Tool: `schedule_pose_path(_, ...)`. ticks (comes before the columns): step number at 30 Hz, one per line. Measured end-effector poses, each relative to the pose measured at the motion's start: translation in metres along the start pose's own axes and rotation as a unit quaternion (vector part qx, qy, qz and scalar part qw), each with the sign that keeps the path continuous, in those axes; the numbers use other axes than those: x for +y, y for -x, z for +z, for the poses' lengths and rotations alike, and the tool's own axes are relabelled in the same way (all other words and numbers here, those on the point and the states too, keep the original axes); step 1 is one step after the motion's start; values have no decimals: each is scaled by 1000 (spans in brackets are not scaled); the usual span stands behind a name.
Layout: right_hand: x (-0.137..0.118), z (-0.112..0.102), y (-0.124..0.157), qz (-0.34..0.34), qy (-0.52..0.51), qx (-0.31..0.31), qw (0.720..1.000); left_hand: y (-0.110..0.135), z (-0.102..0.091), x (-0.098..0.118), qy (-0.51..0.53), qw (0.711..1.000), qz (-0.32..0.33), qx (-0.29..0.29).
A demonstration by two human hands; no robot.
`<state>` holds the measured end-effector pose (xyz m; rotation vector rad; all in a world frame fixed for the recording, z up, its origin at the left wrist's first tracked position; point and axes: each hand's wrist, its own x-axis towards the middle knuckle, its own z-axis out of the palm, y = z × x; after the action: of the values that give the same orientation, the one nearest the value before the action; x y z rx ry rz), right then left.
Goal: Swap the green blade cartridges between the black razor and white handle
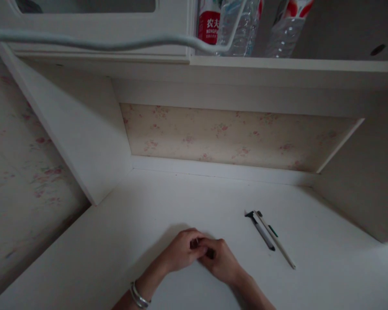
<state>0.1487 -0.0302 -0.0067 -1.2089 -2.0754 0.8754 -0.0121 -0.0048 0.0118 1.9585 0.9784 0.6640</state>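
My left hand and my right hand meet low over the white desktop, near the middle of the view. The fingers of both are curled and pinched together, with fingertips touching. Something small and pale may show between them, but it is too dim and too covered to name. Silver bracelets circle my left wrist. Right of my hands lie a short grey and black tool with a crosswise head and a slim whitish stick with a green mark. Neither hand touches these two.
A white shelf spans the top, holding a red-labelled bottle and other clear plastic bottles. A pale curved bar crosses in front. White side panels and a flowered wall bound the desk.
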Motion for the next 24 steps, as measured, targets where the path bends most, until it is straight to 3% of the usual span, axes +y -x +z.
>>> schedule_pose_path(4,-1,-1,5,-21,83,-45,995,3,8,-3,-84,996,-29,-12)
schedule_pose_path(11,-3,14,9,-48,253,-92,962,8,13,-2,-250,966,20,-56)
schedule_pose_path(24,-2,14,9,-49,278,-95,955,9,13,-1,-287,956,13,-62)
